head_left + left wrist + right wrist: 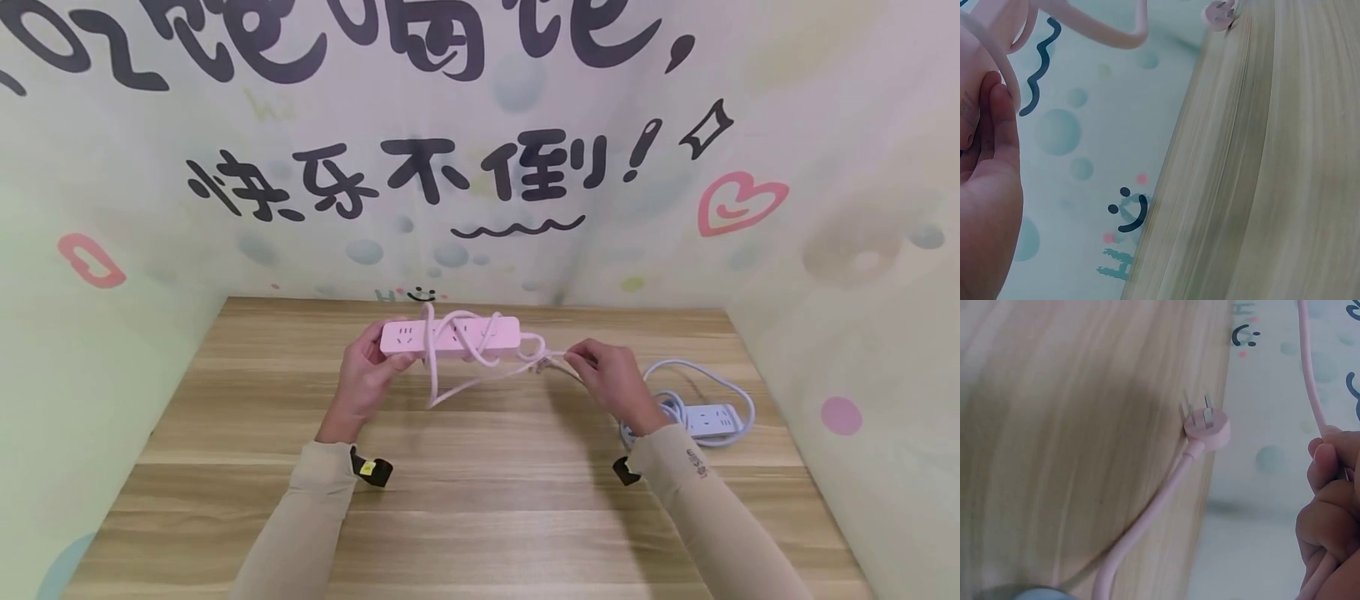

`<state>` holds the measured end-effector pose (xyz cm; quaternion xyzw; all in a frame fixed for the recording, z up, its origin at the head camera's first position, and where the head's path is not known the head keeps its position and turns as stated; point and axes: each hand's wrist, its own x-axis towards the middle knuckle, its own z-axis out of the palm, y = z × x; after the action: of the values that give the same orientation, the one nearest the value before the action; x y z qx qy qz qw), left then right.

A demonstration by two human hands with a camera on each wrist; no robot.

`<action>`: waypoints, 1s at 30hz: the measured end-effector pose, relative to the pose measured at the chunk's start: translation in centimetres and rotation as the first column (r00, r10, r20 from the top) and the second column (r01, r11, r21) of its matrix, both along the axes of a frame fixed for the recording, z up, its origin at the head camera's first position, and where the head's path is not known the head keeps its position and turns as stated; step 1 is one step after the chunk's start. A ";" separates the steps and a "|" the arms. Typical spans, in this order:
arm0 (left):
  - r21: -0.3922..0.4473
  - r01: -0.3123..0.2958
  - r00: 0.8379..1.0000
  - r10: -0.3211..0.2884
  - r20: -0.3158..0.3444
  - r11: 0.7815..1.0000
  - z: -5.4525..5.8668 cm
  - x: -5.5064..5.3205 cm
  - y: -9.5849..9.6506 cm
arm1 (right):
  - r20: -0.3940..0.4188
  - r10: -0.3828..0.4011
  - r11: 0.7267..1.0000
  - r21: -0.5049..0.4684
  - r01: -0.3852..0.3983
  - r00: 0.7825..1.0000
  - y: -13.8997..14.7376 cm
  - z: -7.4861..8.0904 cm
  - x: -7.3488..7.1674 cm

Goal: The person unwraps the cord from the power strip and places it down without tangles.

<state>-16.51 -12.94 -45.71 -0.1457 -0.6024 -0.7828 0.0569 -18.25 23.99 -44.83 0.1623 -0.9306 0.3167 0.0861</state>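
Note:
A pink power strip is held up above the wooden table by my left hand, which grips its left end with the thumb in front. Its pink cord winds loosely around the strip in several loops. To the right, my right hand pinches a stretch of that cord, drawn out from the strip's right end. In the right wrist view, the fingers curl around the cord. The pink plug, prongs showing, is over the table near its back edge, apart from the fingers. The left wrist view shows only part of the strip.
A light blue power strip with its coiled cord lies on the table at the right, partly behind my right wrist. The wood-grain table meets a printed wall sheet at the back, with more sheeting on both sides.

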 end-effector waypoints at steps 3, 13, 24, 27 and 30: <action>0.043 0.014 1.000 -0.014 -0.005 0.999 -0.1 -0.1 -0.1 | 0.030 0.027 1.000 0.000 -0.027 0.999 -0.4 -0.4 0.6; 0.007 -0.012 1.000 0.012 0.006 1.000 -0.5 -0.2 -0.1 | 0.103 0.124 0.989 0.072 -0.131 0.987 -2.1 -2.0 2.0; -0.032 -0.010 1.000 0.011 0.028 0.999 0.0 0.0 0.4 | 0.050 0.187 0.945 0.263 -0.193 0.981 -3.0 -3.6 2.6; -0.048 -0.015 0.999 0.017 0.029 0.999 0.1 0.0 0.4 | 0.019 0.175 0.937 0.304 -0.173 0.984 -3.1 -3.4 2.7; -0.060 -0.019 0.999 0.021 0.028 0.998 0.1 0.0 0.4 | -0.018 0.181 0.931 0.326 -0.165 0.983 -3.1 -3.1 2.9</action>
<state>-16.49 -12.52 -45.60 -0.1302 -0.6278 -0.7657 0.0519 -15.38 20.86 -47.93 0.2630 -0.9496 0.1621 0.0523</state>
